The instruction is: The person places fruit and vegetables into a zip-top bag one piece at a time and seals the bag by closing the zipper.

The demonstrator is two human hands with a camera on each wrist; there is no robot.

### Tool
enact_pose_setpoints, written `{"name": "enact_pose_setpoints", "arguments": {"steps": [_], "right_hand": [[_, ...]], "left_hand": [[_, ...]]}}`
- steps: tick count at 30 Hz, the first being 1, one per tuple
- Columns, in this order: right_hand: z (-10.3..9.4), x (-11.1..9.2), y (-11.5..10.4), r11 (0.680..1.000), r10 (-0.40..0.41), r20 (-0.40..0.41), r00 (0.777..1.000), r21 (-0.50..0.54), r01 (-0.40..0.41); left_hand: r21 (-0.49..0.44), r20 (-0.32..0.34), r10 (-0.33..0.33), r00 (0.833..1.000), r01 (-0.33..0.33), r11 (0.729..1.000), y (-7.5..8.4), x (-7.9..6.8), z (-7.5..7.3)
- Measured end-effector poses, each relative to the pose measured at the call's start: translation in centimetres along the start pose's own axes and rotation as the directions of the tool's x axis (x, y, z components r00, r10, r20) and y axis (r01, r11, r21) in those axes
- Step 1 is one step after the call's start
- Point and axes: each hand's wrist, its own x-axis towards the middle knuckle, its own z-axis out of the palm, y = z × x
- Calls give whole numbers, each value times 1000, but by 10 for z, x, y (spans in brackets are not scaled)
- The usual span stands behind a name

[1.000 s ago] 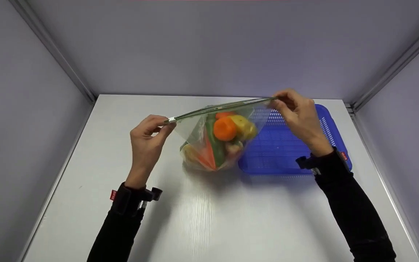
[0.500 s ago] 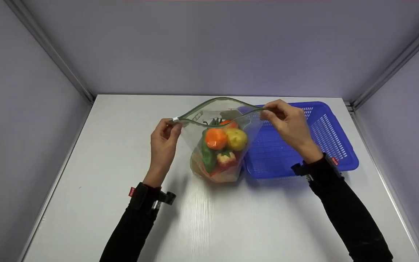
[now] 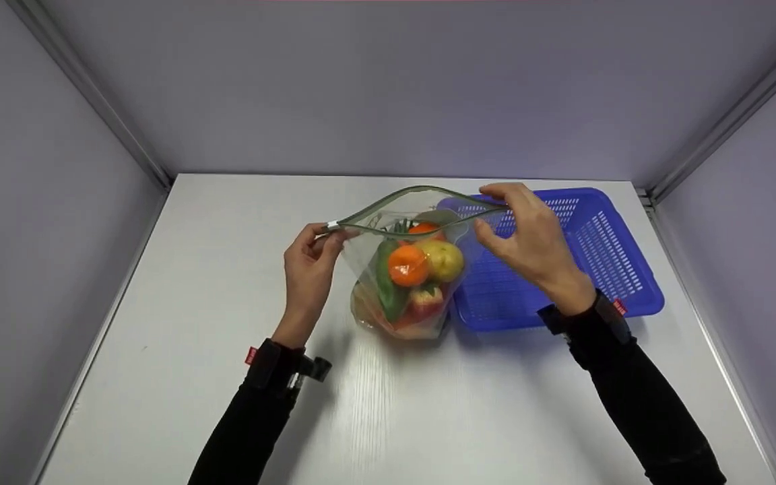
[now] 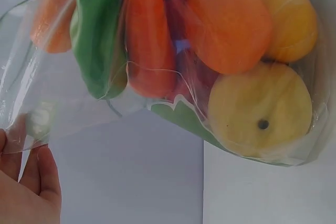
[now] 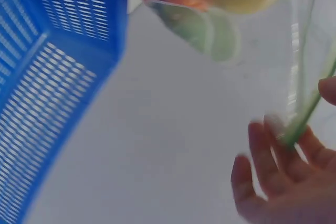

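A clear zip bag [image 3: 361,259] with a green-edged mouth and a white slider [image 3: 332,224] stands full of produce. Through its film show an orange round fruit [image 3: 408,265], a yellow round fruit [image 3: 443,261], a long green pepper [image 3: 388,289] and a red-and-cream piece [image 3: 426,303]. In the left wrist view a carrot-like orange piece [image 4: 149,40] also shows. My left hand [image 3: 309,273] pinches the bag's left corner beside the slider. At the right corner, my right hand [image 3: 533,236] has its thumb spread away from the fingers, which lie against the green strip.
A blue perforated basket [image 3: 620,263] sits on the white table [image 3: 192,303] just right of the bag, partly beneath my right hand. Grey panels [image 3: 395,87] enclose the back and sides.
The bag has come lower and nearer, its mouth going from a flat line to parted. My left hand shifted right with its corner. My right thumb and fingers have spread from their pinch.
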Motion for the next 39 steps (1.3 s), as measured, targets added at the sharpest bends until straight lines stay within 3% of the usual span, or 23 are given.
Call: {"name": "enact_pose_setpoints", "arguments": {"steps": [2, 5, 10, 16, 22, 29, 39], "right_hand": [[2, 2, -13, 989, -107, -38, 994, -104, 103], [5, 6, -33, 948, -239, -60, 969, -230, 220], [16, 18, -59, 916, -330, -12, 944, -246, 317], [35, 32, -82, 893, -379, 50, 924, -244, 379], [57, 43, -100, 869, -406, 103, 908, -266, 418], [81, 52, -107, 864, -383, 191, 904, -272, 424], [91, 59, -109, 846, -363, 221, 905, -330, 420]], "left_hand": [[4, 5, 1, 1000, -1, 1000, 0, -1, 1], [16, 19, 24, 1000, -25, 1000, 1, -2, 1], [2, 37, 38, 999, -39, 999, 2, -3, 3], [-18, 44, 34, 998, -33, 999, 3, -3, 4], [35, 40, 60, 997, -62, 998, 4, -2, 1], [94, 22, 87, 996, -89, 992, 5, -1, -1], [100, 24, 77, 997, -79, 992, 7, 0, -1]]}}
